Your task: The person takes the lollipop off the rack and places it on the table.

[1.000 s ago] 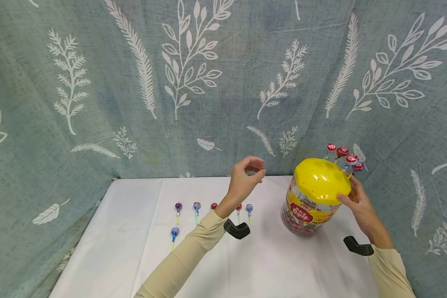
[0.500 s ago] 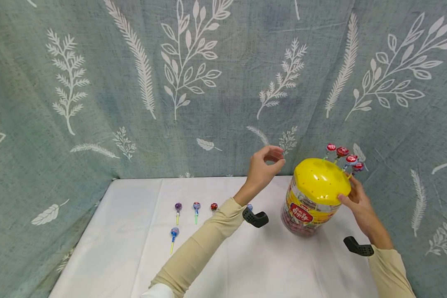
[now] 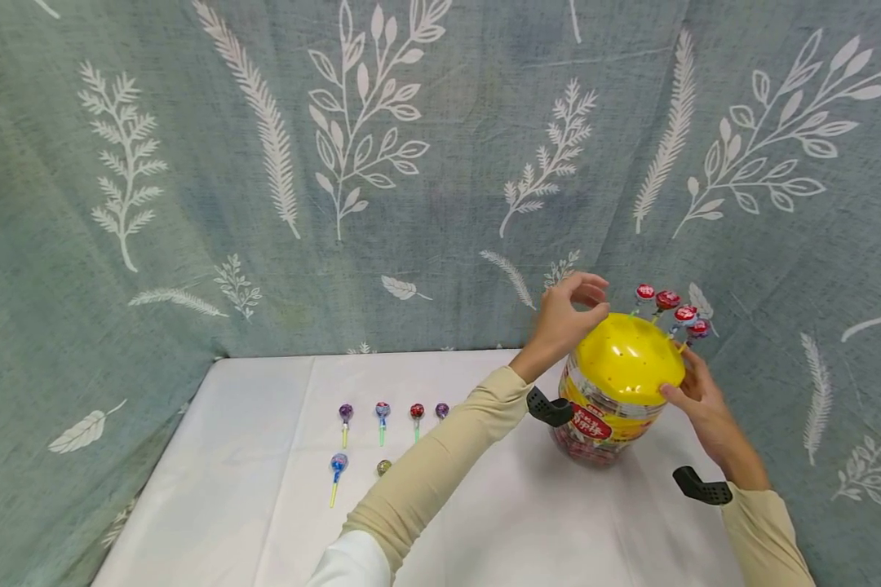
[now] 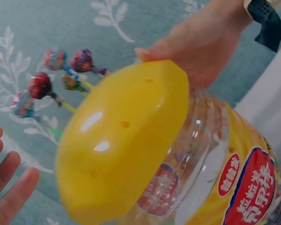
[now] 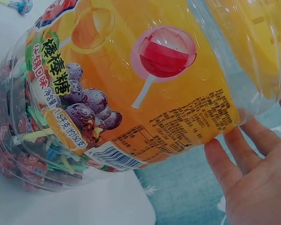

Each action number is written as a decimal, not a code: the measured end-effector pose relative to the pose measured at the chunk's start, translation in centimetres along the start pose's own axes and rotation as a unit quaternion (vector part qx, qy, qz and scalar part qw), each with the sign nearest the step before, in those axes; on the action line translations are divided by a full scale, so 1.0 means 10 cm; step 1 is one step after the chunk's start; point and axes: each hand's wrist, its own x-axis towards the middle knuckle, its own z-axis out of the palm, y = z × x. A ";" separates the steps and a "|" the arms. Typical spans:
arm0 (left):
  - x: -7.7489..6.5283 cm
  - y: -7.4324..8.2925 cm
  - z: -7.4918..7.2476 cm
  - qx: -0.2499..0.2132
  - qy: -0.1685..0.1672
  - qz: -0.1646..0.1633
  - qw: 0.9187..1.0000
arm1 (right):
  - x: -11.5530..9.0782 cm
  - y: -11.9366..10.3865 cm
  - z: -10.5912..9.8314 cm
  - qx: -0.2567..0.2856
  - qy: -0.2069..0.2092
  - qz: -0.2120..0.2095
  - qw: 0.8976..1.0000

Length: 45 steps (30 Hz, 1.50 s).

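A clear plastic jar [image 3: 591, 444] with a yellow lid [image 3: 631, 359] stands at the right of the white table, with wrapped lollipops inside. Several lollipops [image 3: 666, 300] stick up from holes along the lid's far right edge. My right hand [image 3: 708, 416] holds the jar from the right, thumb at the lid's rim and fingers behind. My left hand [image 3: 564, 322] hovers by the lid's left far edge, thumb and fingers bent in a loose ring. In the left wrist view its fingers [image 4: 18, 187] are spread apart from the lid, with nothing seen between them.
Several lollipops lie on the white tablecloth [image 3: 242, 456], among them a purple one [image 3: 346, 413] and a blue one [image 3: 338, 465]. My left sleeve [image 3: 440, 465] hides some of that area. A leaf-patterned curtain [image 3: 455, 163] hangs behind and beside the table.
My left hand has moved right from above the table's middle to the edge of the yellow lid. My right hand stays on the jar.
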 end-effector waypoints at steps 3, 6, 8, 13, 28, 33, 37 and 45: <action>0.04 -0.03 0.10 0.009 -0.008 -0.003 1.000 | 0.00 0.00 0.00 -0.011 0.002 0.000 1.000; 0.09 -0.06 0.19 0.014 -0.008 -0.007 1.000 | 0.00 -0.01 0.00 -0.015 0.001 0.005 1.000; 0.12 -0.06 0.24 0.017 -0.009 -0.009 1.000 | 0.01 -0.01 0.00 -0.013 0.001 0.009 1.000; 0.18 -0.04 0.34 0.026 -0.030 -0.003 0.999 | 0.01 -0.02 0.01 -0.009 0.004 0.010 1.000; 0.27 -0.01 0.49 0.051 -0.016 0.008 0.999 | 0.01 0.00 -0.01 -0.007 -0.006 -0.001 1.000; 0.30 0.09 0.44 0.045 0.005 0.031 0.998 | 0.01 0.00 -0.01 -0.008 -0.005 -0.001 1.000; 0.29 0.16 0.37 0.045 0.010 0.033 0.998 | 0.01 0.01 0.00 -0.007 -0.002 0.002 1.000; 0.19 0.22 0.21 0.008 0.007 0.043 0.999 | 0.02 0.02 -0.01 -0.008 -0.004 -0.009 1.000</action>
